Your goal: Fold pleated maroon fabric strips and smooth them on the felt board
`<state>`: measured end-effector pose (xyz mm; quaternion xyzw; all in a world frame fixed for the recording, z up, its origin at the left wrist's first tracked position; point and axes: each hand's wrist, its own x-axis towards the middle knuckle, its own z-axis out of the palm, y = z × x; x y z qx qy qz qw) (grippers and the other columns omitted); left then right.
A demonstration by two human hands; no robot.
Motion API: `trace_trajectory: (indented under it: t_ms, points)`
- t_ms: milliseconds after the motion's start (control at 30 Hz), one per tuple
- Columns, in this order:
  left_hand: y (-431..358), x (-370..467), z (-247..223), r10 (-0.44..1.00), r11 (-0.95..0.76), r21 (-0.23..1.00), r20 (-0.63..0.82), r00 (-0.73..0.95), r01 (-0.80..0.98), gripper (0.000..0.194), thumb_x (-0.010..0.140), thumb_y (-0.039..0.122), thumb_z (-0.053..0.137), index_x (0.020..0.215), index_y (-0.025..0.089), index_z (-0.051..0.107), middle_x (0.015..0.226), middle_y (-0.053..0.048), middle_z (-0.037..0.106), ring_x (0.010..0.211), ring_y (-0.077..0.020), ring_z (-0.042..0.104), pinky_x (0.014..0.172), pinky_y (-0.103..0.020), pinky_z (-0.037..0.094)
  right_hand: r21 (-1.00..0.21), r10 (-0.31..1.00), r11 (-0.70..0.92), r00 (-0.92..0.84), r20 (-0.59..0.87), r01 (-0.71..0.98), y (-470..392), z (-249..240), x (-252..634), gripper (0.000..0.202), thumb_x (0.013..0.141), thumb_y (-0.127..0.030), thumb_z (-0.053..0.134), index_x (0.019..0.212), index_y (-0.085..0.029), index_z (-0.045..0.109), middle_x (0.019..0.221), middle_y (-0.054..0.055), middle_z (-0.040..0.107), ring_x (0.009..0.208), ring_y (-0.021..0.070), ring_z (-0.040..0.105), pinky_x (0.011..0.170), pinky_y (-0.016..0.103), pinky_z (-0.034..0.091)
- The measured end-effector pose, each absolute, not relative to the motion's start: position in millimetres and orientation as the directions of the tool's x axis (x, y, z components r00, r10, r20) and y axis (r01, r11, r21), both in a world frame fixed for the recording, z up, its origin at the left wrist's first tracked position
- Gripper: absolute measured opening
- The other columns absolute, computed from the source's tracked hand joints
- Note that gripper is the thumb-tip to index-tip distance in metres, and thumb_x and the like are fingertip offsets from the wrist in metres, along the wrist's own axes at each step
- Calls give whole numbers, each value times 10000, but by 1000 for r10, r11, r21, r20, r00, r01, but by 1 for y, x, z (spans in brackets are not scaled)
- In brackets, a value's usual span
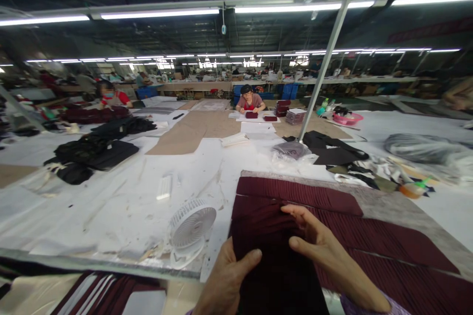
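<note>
A dark maroon fabric piece (273, 256) hangs over the table edge in front of me. My left hand (229, 275) grips its left side, thumb on top and the fingers hidden underneath. Over its upper right part, my right hand (318, 241) touches the cloth with the fingertips, thumb and fingers apart. Beyond and to the right, overlapping rows of maroon fabric pieces (388, 231) lie fanned out on a grey sheet (399, 206).
A small white fan (194, 229) stands left of my hands on the white-covered table (121, 206). Dark garments (99, 150) lie at left; a slanted metal pole (328, 54) rises at right. A co-worker (251, 101) handles maroon pieces across the table. An orange bottle (414, 188) lies far right.
</note>
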<state>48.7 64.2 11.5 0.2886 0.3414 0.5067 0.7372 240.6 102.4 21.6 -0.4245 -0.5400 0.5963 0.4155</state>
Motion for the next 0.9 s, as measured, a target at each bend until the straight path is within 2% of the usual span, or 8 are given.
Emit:
trace_trajectory:
  t_ms: [167,333,433,600,767,900]
  points:
    - [67,50,14,949,310,766,-212,233,-564,537,722,230,712,1240,186,577,1068,-127,713,1109,-302,594,946,-441,458,-985,934,-128,-348,-82,-112,93,13,239,440,721,-415,754,1097,-243,601,1074,58,678,968,234,640,820,336,527]
    - [68,54,16,960,280,756,-214,181,-592,541,708,237,725,1229,200,587,1090,-109,709,1166,-301,560,1013,-443,417,-995,968,-99,-229,-103,28,86,9,233,296,808,-388,674,1054,-222,667,1007,36,709,922,220,649,803,291,524]
    - [69,56,20,962,266,727,-240,129,-633,543,709,293,731,1227,210,590,1155,-99,684,1194,-296,541,1065,-437,372,-997,978,-62,-196,-70,47,85,7,231,301,819,-384,661,1079,-232,669,1036,29,709,922,219,652,818,289,524]
    - [74,59,30,944,121,646,-311,-115,-754,504,780,431,633,1237,226,581,1261,-73,626,1272,-283,468,1114,-425,321,-996,985,-24,-168,-38,84,84,6,229,328,803,-408,667,1068,-217,686,1071,55,706,993,253,641,888,333,505]
    - [73,59,33,935,105,635,-326,-142,-765,483,797,435,607,1232,227,585,1275,-61,617,1298,-274,437,1130,-414,296,-996,980,-65,-185,-74,55,82,7,228,378,790,-468,658,1045,-191,696,1045,83,714,1053,297,618,869,377,519]
    - [71,60,31,936,65,695,-291,-198,-716,446,787,430,619,1194,247,615,1233,-49,646,1281,-263,459,1113,-388,327,-996,975,-82,-205,-90,45,81,7,228,383,793,-468,656,1054,-190,696,1023,83,720,1035,300,624,854,385,528]
